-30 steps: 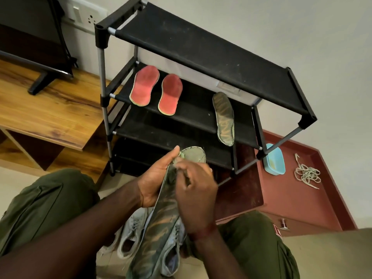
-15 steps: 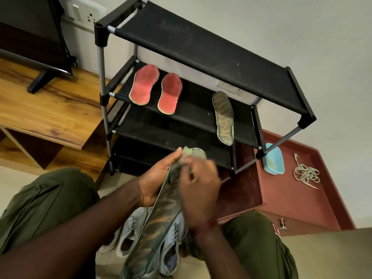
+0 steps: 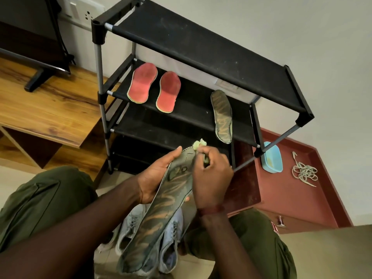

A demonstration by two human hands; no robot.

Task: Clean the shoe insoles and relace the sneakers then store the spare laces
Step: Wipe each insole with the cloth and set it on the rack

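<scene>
My left hand (image 3: 156, 176) grips the left edge of a long dark patterned insole (image 3: 159, 216), toe end up. Against that toe end my right hand (image 3: 211, 178) holds a small yellow-green cloth (image 3: 199, 143), fingers curled round it. Below the insole a pair of pale grey sneakers (image 3: 171, 244) stands on the floor between my knees. Two red insoles (image 3: 143, 83) (image 3: 168, 91) and a second dark insole (image 3: 222, 115) lie on the middle shelf of the black shoe rack (image 3: 201, 45). A loose bundle of pale laces (image 3: 304, 172) lies on the red cabinet top.
A light blue plastic tub (image 3: 271, 158) sits on the red cabinet (image 3: 291, 200) beside the rack's right leg. A wooden TV unit (image 3: 46, 109) with a screen's stand is to the left. My knees in green trousers flank the sneakers.
My right hand has moved with the cloth up the insole to its toe end, and the cloth now shows above my fingers. The insole has tilted slightly.
</scene>
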